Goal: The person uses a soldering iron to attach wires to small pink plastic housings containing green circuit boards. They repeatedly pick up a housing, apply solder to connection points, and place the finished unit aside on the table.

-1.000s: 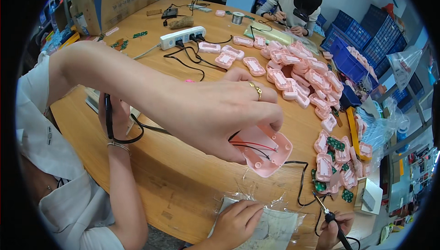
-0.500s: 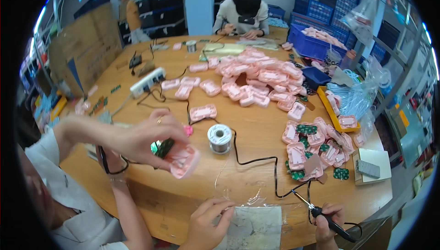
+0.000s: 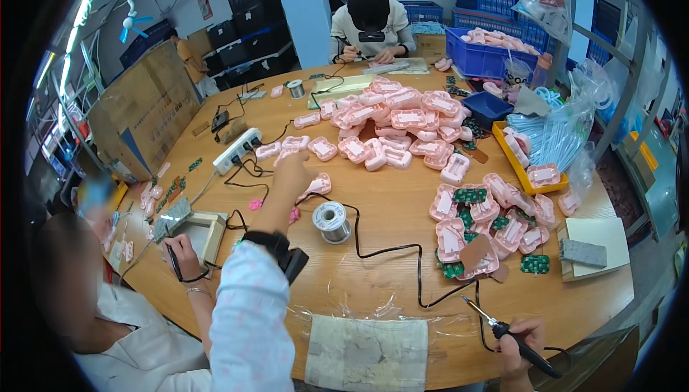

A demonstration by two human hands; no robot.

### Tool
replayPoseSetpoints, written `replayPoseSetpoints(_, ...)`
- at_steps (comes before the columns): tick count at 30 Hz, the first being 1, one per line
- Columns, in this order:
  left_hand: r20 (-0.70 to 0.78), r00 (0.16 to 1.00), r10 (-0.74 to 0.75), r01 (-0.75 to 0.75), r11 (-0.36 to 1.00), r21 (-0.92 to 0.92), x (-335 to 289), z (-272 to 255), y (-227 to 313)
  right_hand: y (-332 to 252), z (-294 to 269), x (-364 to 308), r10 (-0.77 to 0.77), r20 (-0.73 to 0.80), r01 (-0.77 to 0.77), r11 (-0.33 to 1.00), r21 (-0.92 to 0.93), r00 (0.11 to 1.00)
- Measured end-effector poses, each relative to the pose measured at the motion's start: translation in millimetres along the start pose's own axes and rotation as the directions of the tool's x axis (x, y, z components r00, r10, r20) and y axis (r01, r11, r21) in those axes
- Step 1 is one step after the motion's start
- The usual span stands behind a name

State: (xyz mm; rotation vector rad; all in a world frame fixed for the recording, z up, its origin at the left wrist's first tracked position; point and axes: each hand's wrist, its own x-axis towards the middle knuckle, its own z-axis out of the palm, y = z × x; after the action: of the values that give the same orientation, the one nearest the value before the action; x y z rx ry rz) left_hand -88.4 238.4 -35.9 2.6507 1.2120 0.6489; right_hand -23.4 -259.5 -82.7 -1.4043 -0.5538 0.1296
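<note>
My left hand (image 3: 292,178) is stretched far out over the table, its sleeve pale blue and a black watch on the wrist. It is over the loose pink plastic shells (image 3: 322,148); its fingertips are hidden, so I cannot see if it grips one. Another pink shell (image 3: 318,184) lies partly behind the hand. My right hand (image 3: 522,342), at the lower right, is closed round the black handle of a soldering iron (image 3: 529,355). The iron's metal tip points up and left, clear of the parts. A worn pale mat (image 3: 366,352) lies at the near edge.
A solder spool (image 3: 331,222) stands mid-table beside a black cable. Pink shells with green circuit boards (image 3: 535,263) are heaped at right; a larger shell pile (image 3: 402,119) lies behind. A co-worker's hand (image 3: 183,257) works at left, near a power strip (image 3: 237,149). Another person sits opposite.
My left hand has moved from the mat forward to the pink shells. The co-worker's arm holding a pink shell has withdrawn left. My right hand still holds the soldering iron. The view has shifted.
</note>
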Motion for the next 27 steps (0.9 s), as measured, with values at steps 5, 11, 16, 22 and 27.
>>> replayPoseSetpoints(5, 0.348, 0.935, -0.063, 0.005, 0.986, 0.165, 11.5, 43.5, -40.3, -1.1, -5.2, 0.8, 0.034, -0.037, -0.034, 0.999, -0.015, 0.999)
replayPoseSetpoints(11, -0.135, 0.985, 0.102, -0.138, 0.948, -0.285, -5.3, -18.3, -12.1, -3.2, -10.5, 4.5, -0.022, -0.005, 0.022, 0.998, -0.054, 1.0)
replayPoseSetpoints(16, 0.086, 0.916, 0.392, -0.292, 0.798, -0.528, -167.9, -96.4, 58.7, -2.7, -9.4, 9.9, -0.038, -0.022, 0.038, 0.999, 0.006, 0.999)
replayPoseSetpoints(22, 0.304, 0.76, 0.575, -0.387, 0.776, -0.498, -302.7, -68.1, 88.7, -6.2, -7.0, 3.0, -0.095, 0.036, 0.095, 0.995, 0.005, 0.995)
replayPoseSetpoints(27, 0.151, 0.91, 0.386, -0.273, 0.833, -0.482, -293.4, -59.6, 94.5, -13.8, -7.7, -9.3, -0.116, 0.024, 0.116, 0.993, -0.036, 0.993)
